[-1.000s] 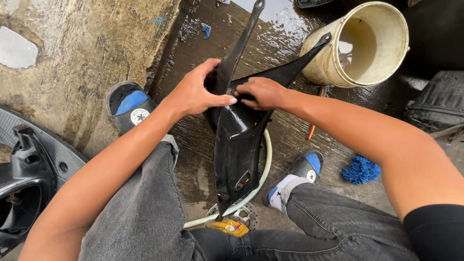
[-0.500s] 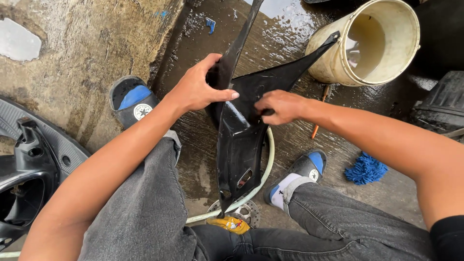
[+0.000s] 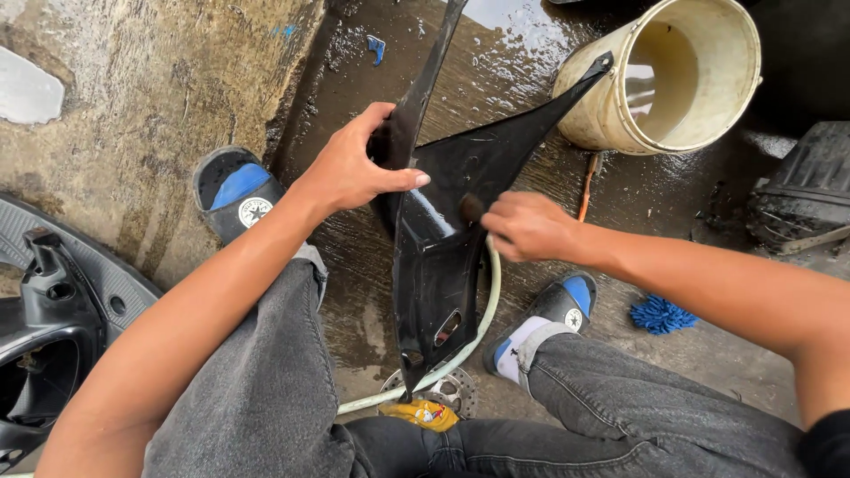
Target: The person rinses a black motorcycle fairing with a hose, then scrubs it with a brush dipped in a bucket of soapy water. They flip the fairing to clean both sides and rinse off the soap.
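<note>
A glossy black plastic motorcycle body panel stands upright between my knees, its two pointed arms reaching up toward the bucket. My left hand grips the panel's upper left edge, thumb across its front. My right hand is closed around a small dark object, hard to make out, pressed against the panel's right side at mid height. The panel's lower tip rests near a metal brake disc on the wet floor.
A cream plastic bucket lies tipped at the upper right. A pale hose curves behind the panel. A blue mop-like mitt, an orange-handled tool, a yellow cloth, and dark motorcycle parts at left and right surround me.
My right hand has slid down and to the right along the panel, from its upper middle to its right edge. The left hand keeps its grip.
</note>
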